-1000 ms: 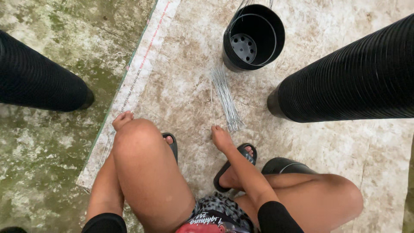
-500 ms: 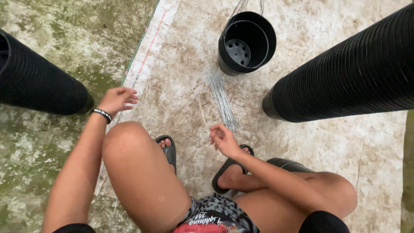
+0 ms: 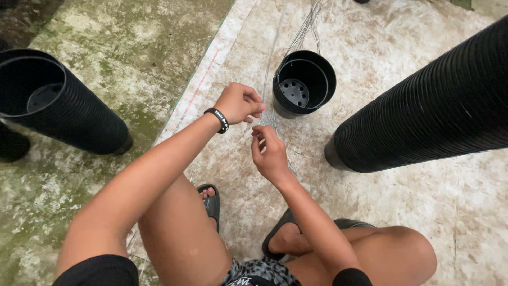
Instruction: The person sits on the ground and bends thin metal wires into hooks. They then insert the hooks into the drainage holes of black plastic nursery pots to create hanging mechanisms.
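A person squats in dark sandals on a pale woven mat, knees at the bottom of the view, both hands raised just in front of a single black plastic pot. The left hand, with a black wristband, and the right hand, just nearer than the pot, each pinch thin grey wires between closed fingertips. The wires run up past the pot's left side; long stacks of black pots lie to its left and right.
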`<state>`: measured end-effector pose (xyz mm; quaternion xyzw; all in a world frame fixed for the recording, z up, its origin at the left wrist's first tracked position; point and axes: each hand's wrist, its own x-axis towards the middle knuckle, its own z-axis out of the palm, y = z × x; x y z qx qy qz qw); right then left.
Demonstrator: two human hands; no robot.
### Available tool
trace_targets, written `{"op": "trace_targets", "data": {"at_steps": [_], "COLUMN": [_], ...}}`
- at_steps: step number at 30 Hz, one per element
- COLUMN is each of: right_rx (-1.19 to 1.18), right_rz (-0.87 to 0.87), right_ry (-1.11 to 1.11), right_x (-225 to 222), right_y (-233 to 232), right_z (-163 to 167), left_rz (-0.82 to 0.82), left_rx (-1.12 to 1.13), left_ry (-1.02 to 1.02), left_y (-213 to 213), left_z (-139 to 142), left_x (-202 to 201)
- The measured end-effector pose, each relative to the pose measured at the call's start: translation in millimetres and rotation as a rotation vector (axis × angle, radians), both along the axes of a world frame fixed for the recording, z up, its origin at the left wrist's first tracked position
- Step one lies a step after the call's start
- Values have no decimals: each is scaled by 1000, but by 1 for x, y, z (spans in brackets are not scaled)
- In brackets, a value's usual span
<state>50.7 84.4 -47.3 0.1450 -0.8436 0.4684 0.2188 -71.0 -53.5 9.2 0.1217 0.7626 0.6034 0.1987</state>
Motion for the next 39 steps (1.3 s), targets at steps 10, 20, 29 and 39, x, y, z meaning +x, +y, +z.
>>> {"op": "trace_targets", "data": {"at_steps": [10,20,29,39], "right_rx": [394,390,568,746], "right_rz": [-76,-7,163,196], "right_ry": [243,272,287,253], "right_x": [5,20,46,70], "right_y": [17,25,44,61], "right_z": [-3,-34,-69,-70], "left_rz": [211,438,667,792], "left_rx": [261,311,297,286], "left_ry": [-91,-48,-6,86], "left_y": [21,-18,-68,-64], "left_z": [-35,-1,3,-2], "left_x": [-9,-43,-48,-49]}}
